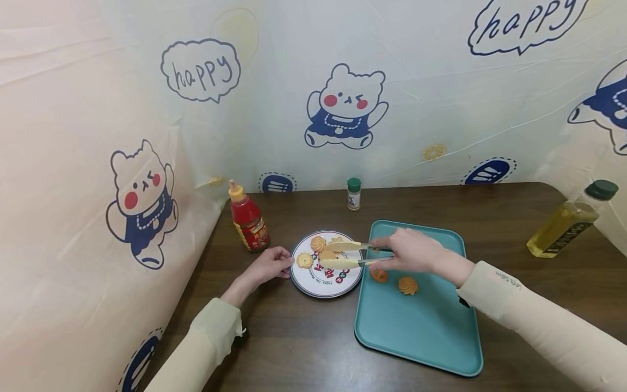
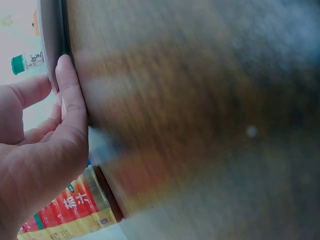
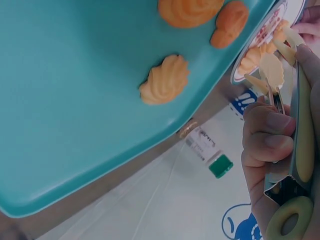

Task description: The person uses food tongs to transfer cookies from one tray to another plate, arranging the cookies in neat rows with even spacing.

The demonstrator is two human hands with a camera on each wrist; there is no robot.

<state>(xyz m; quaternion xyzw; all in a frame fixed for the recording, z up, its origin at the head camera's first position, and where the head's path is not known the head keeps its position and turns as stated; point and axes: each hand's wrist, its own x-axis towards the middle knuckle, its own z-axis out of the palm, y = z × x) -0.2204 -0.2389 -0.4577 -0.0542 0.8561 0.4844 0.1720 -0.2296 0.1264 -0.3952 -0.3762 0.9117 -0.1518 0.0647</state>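
My left hand [image 1: 268, 265] pinches the left rim of a round white plate [image 1: 306, 282] between thumb and fingers; the left wrist view shows the thumb on top. My right hand [image 1: 410, 250] grips tongs [image 1: 343, 263] with cream-coloured tips, reaching from above the tray over the plate. Between the tong tips is a cookie [image 1: 327, 254]; whether it touches the plate I cannot tell. A swirled cookie [image 1: 318, 243] and a paler flower-shaped cookie [image 1: 305, 260] lie on the plate near the tips. Another cookie [image 1: 337, 239] is partly hidden behind the tongs.
A teal tray [image 1: 416, 332] right of the plate bears a swirled cookie [image 1: 408, 285], a pretzel-like cookie [image 1: 379, 275] and a shell-like cookie [image 3: 165, 80]. Around stand a red sauce bottle [image 1: 250, 220], a green-capped shaker [image 1: 354, 194] and an oil bottle [image 1: 563, 226]. A printed cloth [image 1: 274, 125] hangs behind.
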